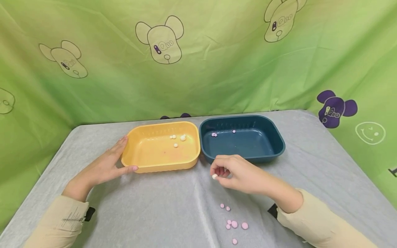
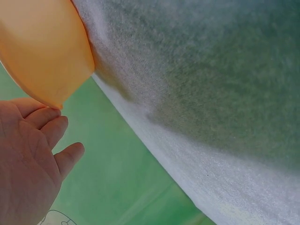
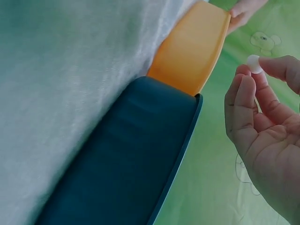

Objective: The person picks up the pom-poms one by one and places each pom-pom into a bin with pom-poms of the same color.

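My right hand pinches a small white ball between thumb and index finger, in front of the dark blue tray's near edge. The other fingers curl loosely toward the palm. At the left end of the yellow tray, my left hand spreads round the corner with fairly straight fingers, its thumb at the front rim. Several white balls lie in the yellow tray. Inside the dark blue tray are a few pink balls. Several loose pink balls lie on the cloth below my right hand.
The two trays stand side by side near the back of the table, which a grey cloth covers. Behind and at both sides hangs a green curtain printed with cartoon bear heads.
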Demonstrator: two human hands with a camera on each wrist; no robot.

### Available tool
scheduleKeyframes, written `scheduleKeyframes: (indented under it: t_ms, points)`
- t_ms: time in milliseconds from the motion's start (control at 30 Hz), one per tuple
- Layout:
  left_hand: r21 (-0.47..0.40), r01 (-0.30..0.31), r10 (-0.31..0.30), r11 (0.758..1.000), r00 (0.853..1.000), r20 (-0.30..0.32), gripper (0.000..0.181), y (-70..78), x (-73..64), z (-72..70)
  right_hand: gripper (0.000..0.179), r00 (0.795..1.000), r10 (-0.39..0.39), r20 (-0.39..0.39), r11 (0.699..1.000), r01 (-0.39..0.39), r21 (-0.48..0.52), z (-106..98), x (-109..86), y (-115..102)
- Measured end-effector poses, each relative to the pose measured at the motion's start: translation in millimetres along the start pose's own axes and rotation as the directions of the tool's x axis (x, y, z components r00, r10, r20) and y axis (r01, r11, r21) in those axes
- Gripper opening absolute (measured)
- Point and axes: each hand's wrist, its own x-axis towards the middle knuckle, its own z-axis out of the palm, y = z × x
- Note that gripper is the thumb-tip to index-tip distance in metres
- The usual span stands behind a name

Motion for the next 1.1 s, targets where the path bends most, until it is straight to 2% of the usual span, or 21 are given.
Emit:
scheduleKeyframes:
  t_ms: [467,767,1100]
  points:
    - [0.002,0.005,-0.005,1.000,1.000,0.001,0.110,0.9,0.8,-2.3,0.006,0.999,0.043,-0.006,0.997,-0.043,0.068,1,30.2,-5]
    - [0.006,0.000,0.000,1.000,1.000,-0.005,0.109,0.1,0.5,-0.8,0.003,0.999,0.024,-0.044,0.995,-0.020,0.101,7,49.9,-3]
    - [0.009,-0.004,0.004,1.000,1.000,-0.010,0.109,0.5,1.4,0.3,0.004,0.995,0.062,-0.075,0.990,-0.052,0.129,9,71.8,-1]
